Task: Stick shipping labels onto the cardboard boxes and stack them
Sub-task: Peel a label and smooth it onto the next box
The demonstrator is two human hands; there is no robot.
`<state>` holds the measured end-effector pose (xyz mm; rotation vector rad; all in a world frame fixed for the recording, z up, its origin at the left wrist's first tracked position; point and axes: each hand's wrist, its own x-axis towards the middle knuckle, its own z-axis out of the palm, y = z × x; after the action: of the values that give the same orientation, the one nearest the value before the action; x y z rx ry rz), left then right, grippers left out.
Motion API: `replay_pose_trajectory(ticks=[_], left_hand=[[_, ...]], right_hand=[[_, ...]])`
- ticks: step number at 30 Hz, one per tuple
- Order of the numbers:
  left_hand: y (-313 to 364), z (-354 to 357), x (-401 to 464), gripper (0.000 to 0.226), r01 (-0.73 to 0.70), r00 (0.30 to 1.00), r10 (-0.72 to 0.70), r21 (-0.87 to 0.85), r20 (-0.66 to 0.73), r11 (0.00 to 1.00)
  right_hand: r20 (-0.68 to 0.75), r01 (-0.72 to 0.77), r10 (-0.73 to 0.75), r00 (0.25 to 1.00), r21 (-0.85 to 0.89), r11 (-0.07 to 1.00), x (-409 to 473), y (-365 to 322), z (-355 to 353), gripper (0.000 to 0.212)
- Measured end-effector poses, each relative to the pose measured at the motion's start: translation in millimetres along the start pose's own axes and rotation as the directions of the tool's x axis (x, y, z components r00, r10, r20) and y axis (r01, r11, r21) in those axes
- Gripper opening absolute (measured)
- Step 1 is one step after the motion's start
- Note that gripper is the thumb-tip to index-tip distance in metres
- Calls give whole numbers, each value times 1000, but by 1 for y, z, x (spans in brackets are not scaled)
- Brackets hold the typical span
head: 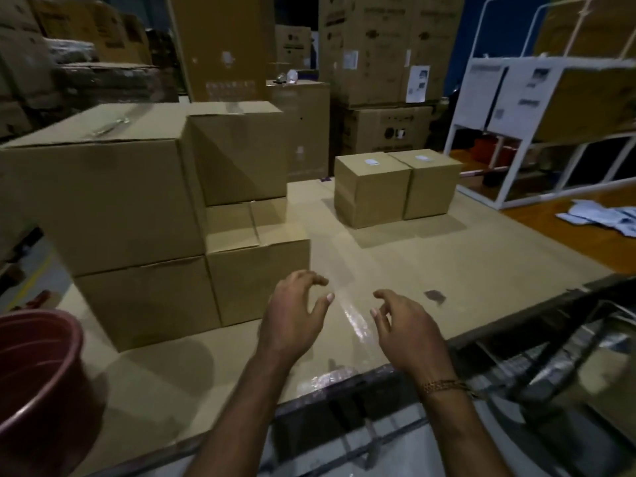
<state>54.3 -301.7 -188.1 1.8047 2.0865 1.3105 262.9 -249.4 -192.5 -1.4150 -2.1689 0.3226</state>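
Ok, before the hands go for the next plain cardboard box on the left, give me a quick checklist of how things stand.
1. Left hand free: ok, fingers loosely curled, holding nothing.
2. Right hand free: ok, likewise.
3. Nearest brown cardboard box in the left stack reachable: ok, just ahead of the left hand, nothing stacked on its near part.
4. Shipping label ready: not ok, neither hand holds one.
5. Two small labelled cardboard boxes placed: ok, side by side, white labels on top.
6. Cardboard-covered table has room: ok.

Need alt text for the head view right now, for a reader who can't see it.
Both hands, left hand and right hand, hover empty over a cardboard-covered table. Unlabelled stacked boxes stand left; two labelled boxes sit side by side farther back.
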Motion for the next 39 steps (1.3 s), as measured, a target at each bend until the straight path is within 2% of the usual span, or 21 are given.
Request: replay_pose_trajectory(ticks=[10, 18, 26, 34, 39], left_hand=[[81, 110, 12, 26, -21, 997, 20, 5, 77, 1000], [76, 150, 77, 27, -18, 998, 17, 11, 63, 1000], [41, 217, 186, 30, 22, 1000, -22, -35, -6, 999], [19, 276, 303, 30, 72, 997, -71, -51, 9, 996], [10, 297, 362, 38, 74, 997, -74, 2, 24, 997]], right_hand=[[-8, -32, 32, 999, 9, 999, 4, 135, -66, 32], [22, -22, 22, 1000, -5, 1000, 54, 190, -62, 33], [63, -11, 14, 998, -48, 999, 175, 227, -40, 35], [55, 12, -8, 998, -76, 997, 312, 248, -20, 36], [60, 72, -69, 996, -61, 996, 390, 256, -11, 38]])
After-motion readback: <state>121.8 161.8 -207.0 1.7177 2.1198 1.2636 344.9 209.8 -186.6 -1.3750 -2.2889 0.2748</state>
